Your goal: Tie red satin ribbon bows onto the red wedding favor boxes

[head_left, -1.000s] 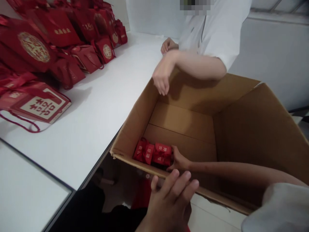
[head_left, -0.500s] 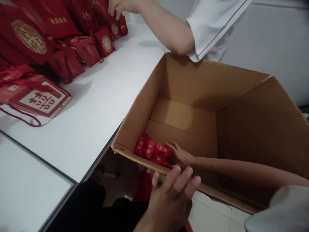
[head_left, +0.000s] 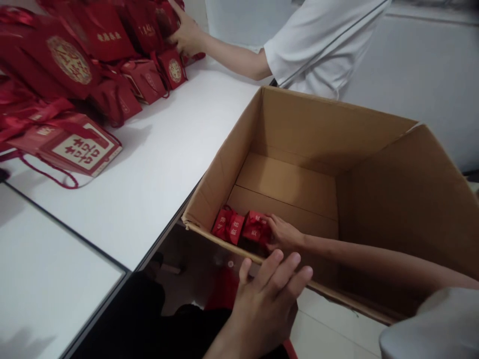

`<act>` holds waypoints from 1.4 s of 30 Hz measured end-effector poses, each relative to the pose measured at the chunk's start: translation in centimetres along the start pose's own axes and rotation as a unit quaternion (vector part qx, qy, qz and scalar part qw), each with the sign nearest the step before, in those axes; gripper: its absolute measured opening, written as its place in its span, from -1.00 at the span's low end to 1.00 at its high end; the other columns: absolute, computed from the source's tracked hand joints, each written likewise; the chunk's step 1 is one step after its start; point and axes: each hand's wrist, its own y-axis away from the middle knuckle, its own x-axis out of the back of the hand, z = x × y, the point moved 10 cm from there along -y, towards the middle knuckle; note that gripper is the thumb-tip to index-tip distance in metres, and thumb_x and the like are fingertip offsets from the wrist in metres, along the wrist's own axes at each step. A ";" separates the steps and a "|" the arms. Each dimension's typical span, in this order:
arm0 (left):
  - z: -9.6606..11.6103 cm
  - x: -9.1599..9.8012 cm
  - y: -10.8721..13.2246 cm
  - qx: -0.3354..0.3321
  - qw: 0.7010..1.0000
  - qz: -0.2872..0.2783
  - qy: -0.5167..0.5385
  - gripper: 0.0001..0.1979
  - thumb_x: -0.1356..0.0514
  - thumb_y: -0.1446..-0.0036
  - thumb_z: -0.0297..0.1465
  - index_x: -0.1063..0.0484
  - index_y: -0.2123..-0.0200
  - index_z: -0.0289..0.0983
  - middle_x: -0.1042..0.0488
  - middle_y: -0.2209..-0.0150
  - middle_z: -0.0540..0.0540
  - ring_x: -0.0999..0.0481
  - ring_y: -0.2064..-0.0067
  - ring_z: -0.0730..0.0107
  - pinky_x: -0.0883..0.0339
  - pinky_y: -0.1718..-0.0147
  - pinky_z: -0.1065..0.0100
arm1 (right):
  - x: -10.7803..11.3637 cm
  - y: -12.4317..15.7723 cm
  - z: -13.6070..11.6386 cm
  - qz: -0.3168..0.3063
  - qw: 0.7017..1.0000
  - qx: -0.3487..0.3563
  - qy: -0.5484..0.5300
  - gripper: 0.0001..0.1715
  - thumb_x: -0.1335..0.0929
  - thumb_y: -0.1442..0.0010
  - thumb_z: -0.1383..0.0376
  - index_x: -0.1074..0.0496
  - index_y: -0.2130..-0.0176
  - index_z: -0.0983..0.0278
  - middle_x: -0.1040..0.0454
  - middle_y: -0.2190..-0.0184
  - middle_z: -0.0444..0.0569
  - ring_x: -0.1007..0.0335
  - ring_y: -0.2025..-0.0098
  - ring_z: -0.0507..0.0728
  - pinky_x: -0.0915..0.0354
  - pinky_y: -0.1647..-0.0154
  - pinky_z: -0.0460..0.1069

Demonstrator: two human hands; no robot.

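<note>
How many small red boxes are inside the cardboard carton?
2. One small red box lies in the near left corner of the carton; the other sits right beside it, touched by the right hand. The hand may hide more.

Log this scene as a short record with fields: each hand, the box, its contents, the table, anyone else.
left hand: fingers stretched flat over the near rim of the cardboard box
right hand: down inside the box, fingertips against a small red box
contents: a second red box beside it, at the near left corner of the floor
table: white table left of the box, red gift bags piled at its far end
other person: co-worker's hand on the bags
</note>
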 end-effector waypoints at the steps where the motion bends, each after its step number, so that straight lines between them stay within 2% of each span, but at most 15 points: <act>1: 0.0 0.0 0.0 0.000 1.000 0.000 0.001 -0.63 -0.19 -0.06 -0.43 -0.40 0.01 -0.14 -0.50 0.07 0.02 0.00 -0.29 0.41 0.49 -0.30 0.14 | 0.8 -0.2 0.7 0.017 0.999 -0.017 -0.027 -0.14 -0.47 0.22 0.20 -0.23 -0.07 0.35 -0.21 -0.13 0.33 -0.13 -0.18 0.48 -0.08 -0.14 0.38; 3: 0.1 0.0 0.1 -0.001 1.000 -0.001 0.001 -0.62 -0.19 -0.07 -0.43 -0.40 0.00 -0.13 -0.50 0.06 0.02 0.00 -0.29 0.42 0.50 -0.29 0.14 | 2.6 -0.6 2.4 0.045 0.992 -0.059 -0.098 -0.16 -0.44 0.17 0.11 -0.20 -0.07 0.31 -0.28 -0.07 0.28 -0.22 -0.11 0.43 -0.12 -0.11 0.38; 5: 0.1 0.0 0.2 -0.001 1.000 -0.002 0.001 -0.62 -0.18 -0.09 -0.43 -0.39 -0.01 -0.12 -0.50 0.05 0.02 0.00 -0.29 0.43 0.51 -0.29 0.14 | 4.0 -0.6 3.9 0.048 0.975 -0.101 -0.190 -0.32 -0.29 -0.01 -0.04 -0.21 -0.02 0.27 -0.40 0.07 0.22 -0.39 0.05 0.35 -0.27 0.04 0.35; 7: 0.1 0.0 0.2 -0.002 1.000 -0.002 0.004 -0.62 -0.17 -0.10 -0.43 -0.39 -0.02 -0.12 -0.49 0.03 0.02 0.00 -0.29 0.44 0.51 -0.29 0.15 | 4.8 -0.4 4.4 0.028 0.948 -0.128 -0.290 -0.37 -0.07 -0.12 -0.12 -0.27 0.08 0.25 -0.48 0.22 0.14 -0.46 0.23 0.27 -0.38 0.21 0.26; 9: 0.0 0.0 0.2 -0.003 1.000 0.006 0.008 -0.63 -0.15 -0.11 -0.43 -0.40 -0.02 -0.12 -0.49 0.03 0.02 0.00 -0.29 0.44 0.50 -0.29 0.16 | 5.0 0.1 4.2 0.007 0.915 -0.140 -0.379 -0.33 0.03 -0.13 -0.14 -0.31 0.17 0.22 -0.50 0.33 0.06 -0.48 0.32 0.21 -0.42 0.32 0.16; 12: -0.1 0.1 0.2 -0.003 1.000 0.023 0.014 -0.64 -0.14 -0.12 -0.45 -0.41 -0.01 -0.14 -0.50 0.04 0.01 -0.02 -0.29 0.44 0.49 -0.29 0.17 | 4.6 1.0 3.3 -0.003 0.864 -0.150 -0.480 -0.38 -0.04 -0.10 -0.17 -0.32 0.25 0.20 -0.50 0.40 -0.03 -0.46 0.39 0.14 -0.43 0.39 0.07; 16: -0.2 0.1 0.0 -0.002 1.000 0.026 0.015 -0.66 -0.13 -0.13 -0.44 -0.41 0.00 -0.15 -0.51 0.06 -0.01 -0.01 -0.29 0.46 0.49 -0.29 0.18 | 3.4 1.4 2.5 -0.016 0.804 -0.164 -0.571 -0.44 -0.14 -0.08 -0.17 -0.34 0.32 0.22 -0.49 0.44 -0.06 -0.45 0.41 0.12 -0.44 0.39 0.04; 19: -0.2 0.1 0.1 -0.002 1.000 0.019 0.012 -0.65 -0.12 -0.14 -0.43 -0.40 -0.01 -0.15 -0.52 0.05 0.00 0.01 -0.30 0.47 0.49 -0.29 0.18 | 2.9 1.4 1.9 -0.033 0.769 -0.176 -0.614 -0.50 -0.19 -0.08 -0.12 -0.35 0.32 0.23 -0.49 0.45 -0.09 -0.45 0.43 0.09 -0.44 0.42 0.01; 22: -0.2 0.0 0.2 0.000 1.000 0.014 0.011 -0.63 -0.13 -0.14 -0.43 -0.38 -0.04 -0.15 -0.51 0.03 0.00 0.02 -0.30 0.47 0.50 -0.29 0.18 | 2.7 1.4 1.2 -0.053 0.746 -0.184 -0.638 -0.54 -0.21 -0.08 -0.08 -0.35 0.33 0.24 -0.49 0.48 -0.09 -0.45 0.48 0.08 -0.42 0.49 -0.02; 27: -0.2 0.1 0.4 0.003 1.000 0.014 0.011 -0.63 -0.16 -0.13 -0.41 -0.37 -0.04 -0.15 -0.51 0.02 0.00 -0.05 -0.27 0.46 0.48 -0.29 0.19 | 2.8 1.6 -0.4 -0.088 0.737 -0.187 -0.644 -0.52 -0.16 -0.09 -0.05 -0.37 0.31 0.26 -0.52 0.48 -0.02 -0.46 0.48 0.15 -0.44 0.50 0.06; 32: -0.2 0.5 0.3 0.004 1.000 0.022 0.015 -0.63 -0.17 -0.12 -0.42 -0.38 -0.03 -0.17 -0.51 0.02 0.00 -0.15 -0.22 0.44 0.45 -0.28 0.19 | 3.9 1.5 -2.1 -0.089 0.757 -0.152 -0.629 -0.48 -0.12 -0.12 -0.04 -0.37 0.29 0.29 -0.53 0.49 -0.01 -0.45 0.49 0.14 -0.43 0.48 0.04; 39: -0.3 0.6 0.2 0.005 0.999 0.027 0.018 -0.64 -0.18 -0.11 -0.42 -0.40 -0.01 -0.17 -0.53 0.06 -0.02 -0.20 -0.18 0.44 0.44 -0.28 0.21 | 4.3 1.2 -2.7 -0.072 0.773 -0.126 -0.618 -0.49 -0.19 -0.05 -0.09 -0.34 0.38 0.29 -0.51 0.55 -0.03 -0.42 0.52 0.10 -0.40 0.52 -0.04; 42: -0.2 0.6 0.3 0.004 1.000 0.027 0.014 -0.64 -0.18 -0.10 -0.42 -0.40 -0.01 -0.16 -0.53 0.07 -0.02 -0.20 -0.20 0.43 0.43 -0.28 0.21 | 4.3 1.0 -2.9 -0.074 0.786 -0.115 -0.603 -0.46 -0.19 -0.06 -0.09 -0.36 0.29 0.31 -0.53 0.48 0.00 -0.43 0.51 0.11 -0.41 0.50 0.00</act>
